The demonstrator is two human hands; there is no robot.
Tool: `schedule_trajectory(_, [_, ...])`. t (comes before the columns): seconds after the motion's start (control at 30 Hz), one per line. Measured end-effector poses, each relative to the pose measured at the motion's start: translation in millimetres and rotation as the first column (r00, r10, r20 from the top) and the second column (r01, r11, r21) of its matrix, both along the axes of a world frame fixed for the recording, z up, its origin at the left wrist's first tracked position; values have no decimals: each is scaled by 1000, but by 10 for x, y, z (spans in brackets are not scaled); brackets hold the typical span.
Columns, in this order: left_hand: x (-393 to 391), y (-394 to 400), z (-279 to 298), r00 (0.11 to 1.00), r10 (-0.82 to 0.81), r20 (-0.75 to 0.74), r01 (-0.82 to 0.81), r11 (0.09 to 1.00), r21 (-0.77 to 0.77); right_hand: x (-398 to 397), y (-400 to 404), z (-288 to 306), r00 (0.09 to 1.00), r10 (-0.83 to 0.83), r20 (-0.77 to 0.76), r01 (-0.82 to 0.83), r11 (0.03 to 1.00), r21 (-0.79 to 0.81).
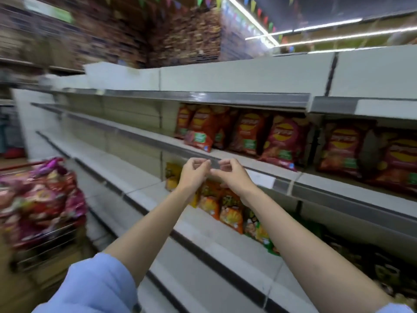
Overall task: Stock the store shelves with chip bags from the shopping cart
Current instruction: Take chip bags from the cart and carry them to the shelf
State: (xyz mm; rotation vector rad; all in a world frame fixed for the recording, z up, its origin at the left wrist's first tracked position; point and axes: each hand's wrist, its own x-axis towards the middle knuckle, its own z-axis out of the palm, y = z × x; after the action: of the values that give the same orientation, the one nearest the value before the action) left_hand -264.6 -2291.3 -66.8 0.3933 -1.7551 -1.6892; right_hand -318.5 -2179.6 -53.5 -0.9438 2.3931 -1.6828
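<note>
Red chip bags (248, 134) stand in a row on the middle shelf (144, 137), from the centre to the right edge. Orange and green chip bags (225, 208) stand on the shelf below. The shopping cart (47, 242) at the left is heaped with pink and red chip bags (38, 197). My left hand (194, 175) and my right hand (232, 175) hover side by side in front of the middle shelf's edge, fingers loosely curled, holding nothing. The view is blurred by motion.
The left stretches of the shelves hold no goods. A top shelf (203, 97) runs above the red bags. Stacked brown goods (180, 35) rise behind the shelving. Ceiling light strips (327, 26) run at the upper right.
</note>
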Motion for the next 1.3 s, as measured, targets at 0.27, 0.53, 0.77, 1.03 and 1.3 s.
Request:
schedule_trajectory(0.27, [1119,-1152,-2,959,282,24,-282,959,-19,843,-1256,-101,957,285,55,-284,958,-23])
schedule_trajectory(0.53, [1953,-2449,6,914,405,11,-404,914,-38,1579,-2631,-9,893,441,89,-434,896,-87])
schedule_trajectory(0.77, [2494,-3532,-23,898,438,40,-436,899,-47,2038,-3792,-48,866,489,105,-478,871,-109])
schedule_trajectory(1.03, [2741,-4459,-184,893,445,69,-444,895,-33,2205,-4619,-198,869,483,107,-478,875,-74])
schedule_trajectory(1.3, [2595,-5336,-548,880,455,138,-457,890,-19,1980,-5551,-462,859,491,145,-493,870,-25])
